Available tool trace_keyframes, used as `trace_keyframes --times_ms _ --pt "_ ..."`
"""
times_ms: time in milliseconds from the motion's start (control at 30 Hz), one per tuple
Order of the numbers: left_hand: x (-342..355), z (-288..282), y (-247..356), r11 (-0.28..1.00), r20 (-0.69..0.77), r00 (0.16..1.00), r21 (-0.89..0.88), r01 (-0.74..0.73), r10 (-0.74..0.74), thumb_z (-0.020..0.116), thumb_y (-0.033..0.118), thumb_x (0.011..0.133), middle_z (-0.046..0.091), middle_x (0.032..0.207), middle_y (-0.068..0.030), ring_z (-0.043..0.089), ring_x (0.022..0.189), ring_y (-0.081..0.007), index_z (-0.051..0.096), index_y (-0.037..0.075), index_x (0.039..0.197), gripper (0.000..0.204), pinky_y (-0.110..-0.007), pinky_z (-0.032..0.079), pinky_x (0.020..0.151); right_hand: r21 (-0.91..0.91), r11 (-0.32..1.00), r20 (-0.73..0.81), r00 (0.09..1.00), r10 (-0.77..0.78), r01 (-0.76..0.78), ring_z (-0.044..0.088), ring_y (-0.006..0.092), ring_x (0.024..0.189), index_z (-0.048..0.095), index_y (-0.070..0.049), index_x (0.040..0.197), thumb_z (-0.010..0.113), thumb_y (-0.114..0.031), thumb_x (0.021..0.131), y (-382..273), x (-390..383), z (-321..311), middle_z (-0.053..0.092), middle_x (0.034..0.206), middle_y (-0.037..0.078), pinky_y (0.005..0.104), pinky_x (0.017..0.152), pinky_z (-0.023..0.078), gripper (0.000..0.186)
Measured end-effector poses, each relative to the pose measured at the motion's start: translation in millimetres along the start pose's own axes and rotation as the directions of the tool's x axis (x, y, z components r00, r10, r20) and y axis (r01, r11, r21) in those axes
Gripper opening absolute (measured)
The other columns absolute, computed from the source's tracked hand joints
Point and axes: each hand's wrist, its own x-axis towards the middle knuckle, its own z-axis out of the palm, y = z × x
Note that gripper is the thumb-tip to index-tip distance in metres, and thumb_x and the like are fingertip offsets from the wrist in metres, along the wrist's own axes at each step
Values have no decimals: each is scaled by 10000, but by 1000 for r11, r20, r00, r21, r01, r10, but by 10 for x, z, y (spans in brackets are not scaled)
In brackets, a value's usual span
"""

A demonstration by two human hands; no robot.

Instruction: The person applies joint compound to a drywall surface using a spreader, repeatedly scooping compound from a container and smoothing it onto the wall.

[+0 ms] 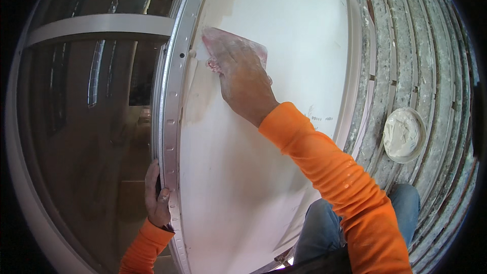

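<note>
My right hand [246,83] presses a flat, dusty reddish-pink sheet [259,50] against a white panel [284,35], near its left border. The fingers lie over the sheet and hide most of it; whether it is sandpaper or a spreader I cannot make out. A crumpled, whitish bit shows at its lower left corner. Lower down, my left hand [158,198] grips the edge of a perforated metal strip [172,122], thumb in front and fingers behind it. Beige patches mark the panel beside the strip.
To the right, a round tub of white paste [403,134] sits on a slatted, paint-spattered platform [395,35]. Dark glass panes [66,147] in a white frame [101,24] lie left of the metal strip. My jeans-covered knees [319,228] are close to the panel's lower right.
</note>
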Motion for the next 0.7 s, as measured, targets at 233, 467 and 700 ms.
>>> trace_keyframes --times_ms 233,467,700 --pt "29 30 29 999 -8 1000 -27 18 -18 487 367 1064 398 1567 -235 385 1453 -350 413 -51 1504 611 -459 264 1209 9 977 79 974 -215 215 527 383 1159 510 19 1413 569 -50 882 -89 -200 34 584 1275 191 477 1005 410 539" --pt "47 19 90 1000 -4 1000 4 -5 5 487 365 1063 402 1563 -237 388 1449 -357 414 -52 1501 608 -457 262 1208 166 971 375 900 -223 171 492 362 1318 436 9 1496 591 -69 893 -615 -1190 -99 521 1449 191 541 1171 317 627" --pt "-2 22 62 1000 -19 999 -12 25 -26 492 363 1069 389 1578 -221 369 1464 -338 385 -42 1522 617 -455 255 1214 15 994 182 977 -108 107 533 330 1237 532 9 1386 575 -94 904 -532 -939 -310 571 1348 153 486 1033 413 496"
